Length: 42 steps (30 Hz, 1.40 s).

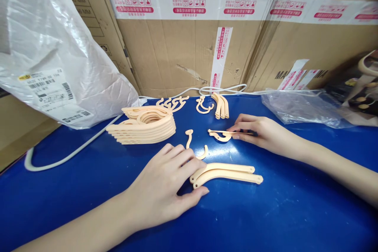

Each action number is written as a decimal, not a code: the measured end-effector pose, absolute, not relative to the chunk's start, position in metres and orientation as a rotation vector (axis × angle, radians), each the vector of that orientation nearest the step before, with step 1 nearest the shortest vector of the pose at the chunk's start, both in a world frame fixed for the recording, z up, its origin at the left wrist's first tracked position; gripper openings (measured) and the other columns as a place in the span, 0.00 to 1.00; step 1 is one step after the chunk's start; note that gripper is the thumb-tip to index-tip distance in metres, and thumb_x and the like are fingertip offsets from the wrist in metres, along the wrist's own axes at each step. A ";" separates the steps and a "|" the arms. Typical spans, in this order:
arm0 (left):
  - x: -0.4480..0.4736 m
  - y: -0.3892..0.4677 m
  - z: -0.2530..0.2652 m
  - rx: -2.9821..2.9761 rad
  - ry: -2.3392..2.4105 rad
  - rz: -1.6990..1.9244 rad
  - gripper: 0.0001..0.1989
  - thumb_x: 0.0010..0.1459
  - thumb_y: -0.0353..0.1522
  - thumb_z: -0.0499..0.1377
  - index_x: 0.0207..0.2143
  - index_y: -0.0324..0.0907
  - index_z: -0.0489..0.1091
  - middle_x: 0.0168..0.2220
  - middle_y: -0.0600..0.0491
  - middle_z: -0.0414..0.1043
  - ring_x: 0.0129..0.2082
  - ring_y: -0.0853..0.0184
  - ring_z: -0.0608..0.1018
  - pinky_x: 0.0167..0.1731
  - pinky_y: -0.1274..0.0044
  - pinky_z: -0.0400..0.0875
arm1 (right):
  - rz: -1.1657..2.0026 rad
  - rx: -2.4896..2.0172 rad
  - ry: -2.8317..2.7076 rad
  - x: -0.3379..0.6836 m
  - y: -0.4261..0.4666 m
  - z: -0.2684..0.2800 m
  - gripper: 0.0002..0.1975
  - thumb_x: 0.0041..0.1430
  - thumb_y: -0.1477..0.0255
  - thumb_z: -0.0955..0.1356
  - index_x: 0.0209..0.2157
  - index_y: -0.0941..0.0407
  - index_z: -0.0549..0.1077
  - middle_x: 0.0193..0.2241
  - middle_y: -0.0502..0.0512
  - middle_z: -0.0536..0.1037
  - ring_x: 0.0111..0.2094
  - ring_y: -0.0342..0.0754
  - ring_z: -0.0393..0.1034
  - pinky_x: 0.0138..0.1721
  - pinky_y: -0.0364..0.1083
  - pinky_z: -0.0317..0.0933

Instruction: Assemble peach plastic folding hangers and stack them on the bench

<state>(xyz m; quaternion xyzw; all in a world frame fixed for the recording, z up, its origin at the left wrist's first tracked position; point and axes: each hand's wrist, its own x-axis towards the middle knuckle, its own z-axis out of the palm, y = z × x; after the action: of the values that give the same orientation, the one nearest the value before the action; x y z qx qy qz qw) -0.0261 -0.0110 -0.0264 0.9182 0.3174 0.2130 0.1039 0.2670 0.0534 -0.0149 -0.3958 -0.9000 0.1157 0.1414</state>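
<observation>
Two curved beige plastic hanger arms (228, 175) lie side by side on the blue tabletop. My left hand (168, 183) is over their left ends, thumb apart, with the index fingertip touching the upper one. My right hand (254, 132) pinches a thin beige hanger piece (220, 131) seen edge-on. Just under it sits a curved beige piece (221, 138); whether the two are joined I cannot tell. Between my hands are a hanger hook (189, 138) and a second curved piece (204, 152), both partly hidden by my left fingers.
A stack of beige folding hangers (144, 130) stands left of centre. Behind are several loose hooks (173, 104), more hooks (203, 106) and several curved arms (221, 106). A white cable (73, 160), a white plastic parcel (65, 67), cardboard boxes (177, 47) and a clear bag (304, 108) surround them.
</observation>
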 end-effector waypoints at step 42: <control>-0.027 -0.012 -0.026 2.705 0.948 0.581 0.09 0.60 0.37 0.59 0.41 0.45 0.67 0.36 0.56 0.70 0.35 0.65 0.69 0.37 0.72 0.56 | 0.264 -0.960 -2.554 0.258 0.043 -0.009 0.11 0.66 0.70 0.61 0.46 0.52 0.72 0.45 0.55 0.71 0.48 0.48 0.65 0.50 0.49 0.62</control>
<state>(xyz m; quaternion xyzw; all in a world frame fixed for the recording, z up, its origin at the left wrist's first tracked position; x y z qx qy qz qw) -0.0271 -0.0115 -0.0256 0.9195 0.3222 0.1974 0.1083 0.2581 0.0430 -0.0087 -0.3434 -0.9130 0.0943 0.1989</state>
